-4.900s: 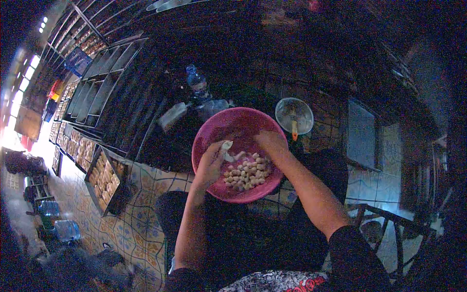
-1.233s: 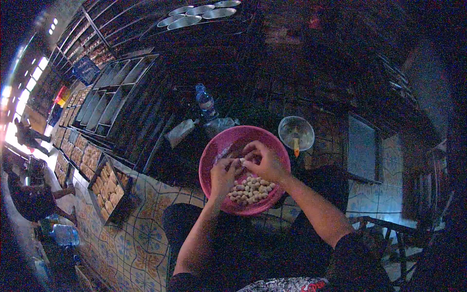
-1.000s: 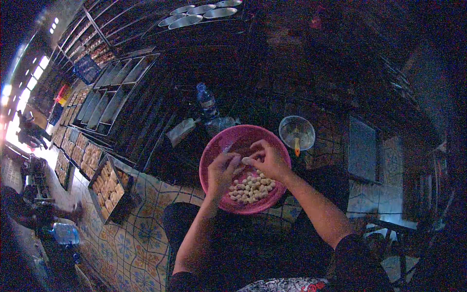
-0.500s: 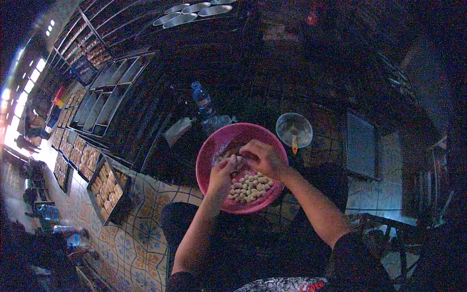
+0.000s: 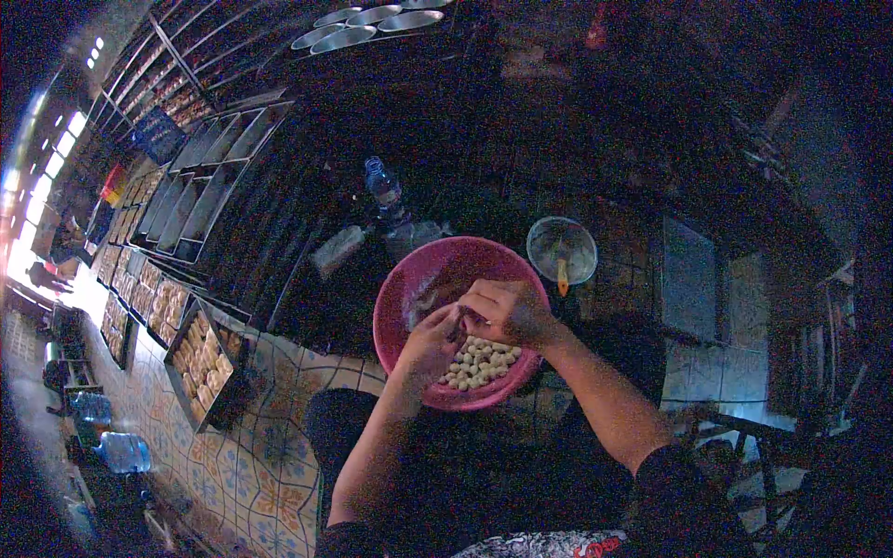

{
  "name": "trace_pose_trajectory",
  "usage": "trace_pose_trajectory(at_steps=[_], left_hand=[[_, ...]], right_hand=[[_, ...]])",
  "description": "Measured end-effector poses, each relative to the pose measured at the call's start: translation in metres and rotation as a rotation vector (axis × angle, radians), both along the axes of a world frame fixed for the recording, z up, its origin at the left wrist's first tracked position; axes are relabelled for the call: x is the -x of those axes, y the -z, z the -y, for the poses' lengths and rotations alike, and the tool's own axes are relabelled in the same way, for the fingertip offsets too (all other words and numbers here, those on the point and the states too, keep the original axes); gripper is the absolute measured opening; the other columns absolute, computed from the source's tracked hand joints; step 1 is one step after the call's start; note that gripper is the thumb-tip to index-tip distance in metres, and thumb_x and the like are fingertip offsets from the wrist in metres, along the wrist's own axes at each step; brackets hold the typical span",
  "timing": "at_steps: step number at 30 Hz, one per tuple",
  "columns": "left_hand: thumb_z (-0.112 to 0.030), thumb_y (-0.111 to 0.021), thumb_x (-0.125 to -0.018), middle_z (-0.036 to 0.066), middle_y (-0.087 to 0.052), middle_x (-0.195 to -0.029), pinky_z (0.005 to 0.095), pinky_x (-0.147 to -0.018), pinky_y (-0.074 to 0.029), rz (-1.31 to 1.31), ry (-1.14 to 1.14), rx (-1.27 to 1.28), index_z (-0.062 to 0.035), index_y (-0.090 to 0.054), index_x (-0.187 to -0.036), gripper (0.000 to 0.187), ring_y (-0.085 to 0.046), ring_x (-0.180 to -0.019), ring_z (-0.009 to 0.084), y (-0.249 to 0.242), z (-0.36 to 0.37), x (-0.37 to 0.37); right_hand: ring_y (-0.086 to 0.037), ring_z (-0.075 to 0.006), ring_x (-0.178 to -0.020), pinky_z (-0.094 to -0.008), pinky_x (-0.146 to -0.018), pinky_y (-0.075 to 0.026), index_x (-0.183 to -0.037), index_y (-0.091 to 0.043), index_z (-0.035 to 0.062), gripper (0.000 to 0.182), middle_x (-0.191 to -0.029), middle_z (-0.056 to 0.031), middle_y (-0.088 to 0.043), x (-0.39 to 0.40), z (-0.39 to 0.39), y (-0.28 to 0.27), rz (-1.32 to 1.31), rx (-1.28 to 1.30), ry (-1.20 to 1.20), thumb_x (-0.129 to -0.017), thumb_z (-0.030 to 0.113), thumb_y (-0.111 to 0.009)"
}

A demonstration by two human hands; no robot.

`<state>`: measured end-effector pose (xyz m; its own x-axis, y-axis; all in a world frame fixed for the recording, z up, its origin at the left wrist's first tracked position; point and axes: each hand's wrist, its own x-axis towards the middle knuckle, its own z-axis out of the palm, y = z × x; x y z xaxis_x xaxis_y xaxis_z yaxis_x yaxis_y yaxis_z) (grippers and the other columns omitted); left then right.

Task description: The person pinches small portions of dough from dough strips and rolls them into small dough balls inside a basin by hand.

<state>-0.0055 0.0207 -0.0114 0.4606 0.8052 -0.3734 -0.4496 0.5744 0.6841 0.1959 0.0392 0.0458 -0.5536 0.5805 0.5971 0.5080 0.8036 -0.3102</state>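
Observation:
Both my hands are over a round pink basin. My left hand is closed, its thumb and fingertips pinching a small dark, soft-looking lump. Curled against it from the other side, my right hand has its fingertips bent inward at the same spot; its own hold is mostly hidden. Several small pale round balls lie in the near part of the basin, below my hands. Crumpled clear plastic rests inside at the left, beside my left fingers.
A metal bowl with an orange-handled tool stands right of the basin. Behind are a plastic bottle and a pale block. Leftward are a tray of buns, stacked metal pans and large water bottles.
My hands have come closer together, the right one moving slightly down and inward. The dark lump now shows between the fingertips. At far left, a blurred shape has gone from before the water bottles.

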Motion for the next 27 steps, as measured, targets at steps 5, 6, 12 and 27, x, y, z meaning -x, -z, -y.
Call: trace_pose_trajectory(at_steps=[5, 6, 12, 27], left_hand=[[-0.017, -0.063, -0.100, 0.004, -0.066, -0.106, 0.0281, -0.082, -0.055, -0.206, -0.157, -0.036, -0.0046, -0.058, -0.121, 0.025, -0.065, -0.095, 0.0129, 0.003, 0.004, -0.003], [-0.017, -0.064, -0.099, 0.004, -0.067, -0.104, 0.0271, -0.079, -0.055, -0.298, -0.096, -0.185, -0.0046, -0.058, -0.121, 0.025, -0.065, -0.092, 0.0125, -0.001, 0.004, 0.000], [-0.018, -0.066, -0.099, 0.004, -0.068, -0.100, 0.0257, -0.072, -0.055, -0.485, -0.188, -0.278, -0.0034, -0.059, -0.117, 0.025, -0.065, -0.089, 0.0109, -0.013, 0.007, -0.002], [-0.023, -0.057, -0.104, 0.008, -0.068, -0.105, 0.0328, -0.082, -0.058, -0.206, -0.192, -0.047, 0.0007, -0.064, -0.116, 0.028, -0.068, -0.090, 0.0174, -0.019, 0.004, 0.001]], right_hand=[[-0.069, -0.0275, -0.077, -0.0383, -0.067, -0.058, -0.095, -0.068, 0.0085, 0.018, -0.089, -0.0075, -0.066, 0.002, 0.003, 0.007, -0.004, 0.055, 0.038, -0.082, 0.019, -0.075], [-0.068, -0.0273, -0.076, -0.0386, -0.066, -0.058, -0.094, -0.068, 0.0084, 0.018, -0.089, -0.0076, -0.066, 0.004, 0.003, 0.007, -0.011, 0.076, 0.075, -0.082, 0.020, -0.075], [-0.068, -0.0276, -0.075, -0.0395, -0.064, -0.057, -0.090, -0.069, 0.0076, 0.018, -0.086, -0.0082, -0.064, 0.005, 0.002, 0.009, 0.014, 0.106, 0.112, -0.082, 0.022, -0.075], [-0.068, -0.0276, -0.089, -0.0384, -0.081, -0.054, -0.092, -0.072, 0.0032, 0.017, -0.093, -0.0119, -0.068, 0.007, 0.006, 0.008, -0.243, 0.483, -0.043, -0.084, 0.018, -0.077]])
